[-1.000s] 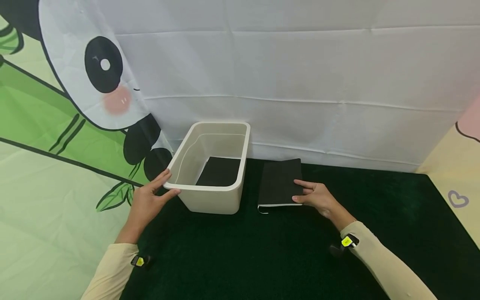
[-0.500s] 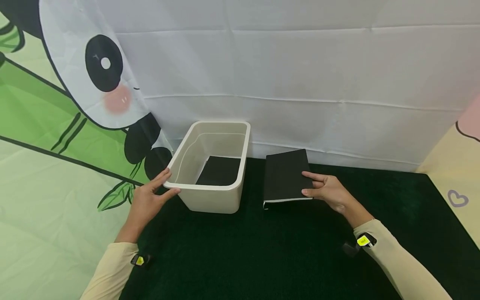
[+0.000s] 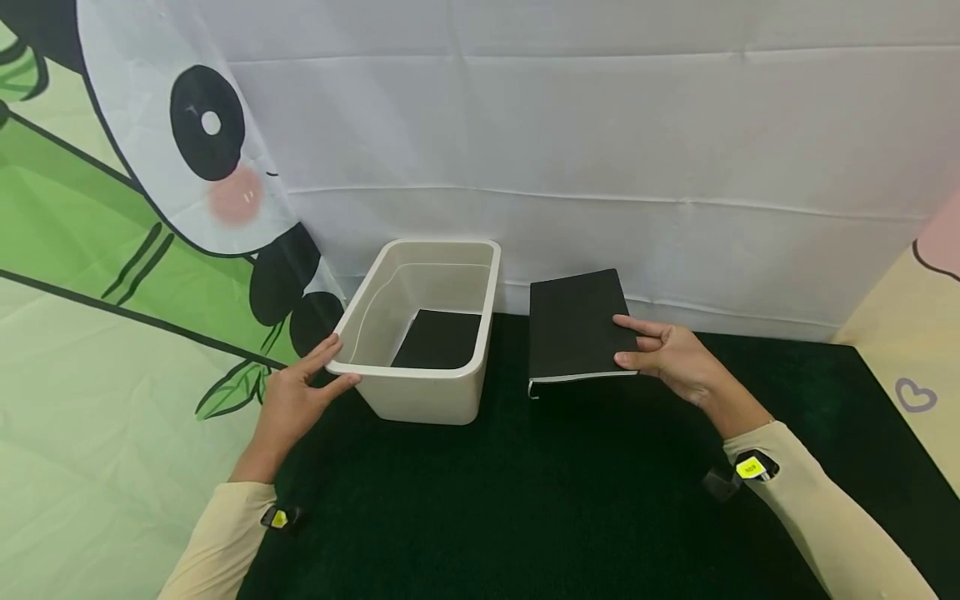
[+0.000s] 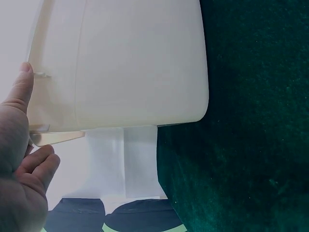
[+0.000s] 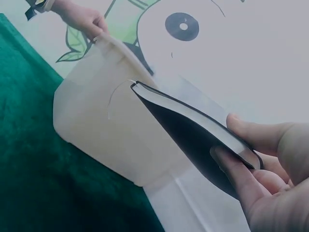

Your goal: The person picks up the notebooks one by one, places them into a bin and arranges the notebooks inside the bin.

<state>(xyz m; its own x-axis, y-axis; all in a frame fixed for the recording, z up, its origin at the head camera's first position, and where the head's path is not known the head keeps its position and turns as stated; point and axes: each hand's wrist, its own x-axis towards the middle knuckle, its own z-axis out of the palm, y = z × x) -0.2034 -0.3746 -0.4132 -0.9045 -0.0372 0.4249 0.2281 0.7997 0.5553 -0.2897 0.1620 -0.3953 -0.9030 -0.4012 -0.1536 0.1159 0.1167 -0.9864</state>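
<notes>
My right hand [image 3: 675, 362] pinches the right edge of a black notebook [image 3: 577, 325], thumb on one cover and fingers on the other. In the right wrist view the notebook [image 5: 193, 130] is raised off the table, its white page edges showing and a thin ribbon hanging from one corner. At the near left corner of a cream plastic bin [image 3: 427, 400], my left hand [image 3: 292, 408] grips the rim. The left wrist view has the thumb along one side of the bin [image 4: 140, 63] and fingers at the other. Inside the bin lies another black flat item [image 3: 438, 340], seemingly a notebook.
Dark green cloth [image 3: 510, 508] covers the table. A white fabric backdrop [image 3: 585, 142] hangs right behind the bin, and a panda-printed cloth [image 3: 112, 375] hangs at the left. On the right is a yellow printed cloth [image 3: 907, 358].
My right hand has lifted the notebook from the table, moving it up and slightly right. The left hand has stayed on the bin's rim, and the bin has not moved.
</notes>
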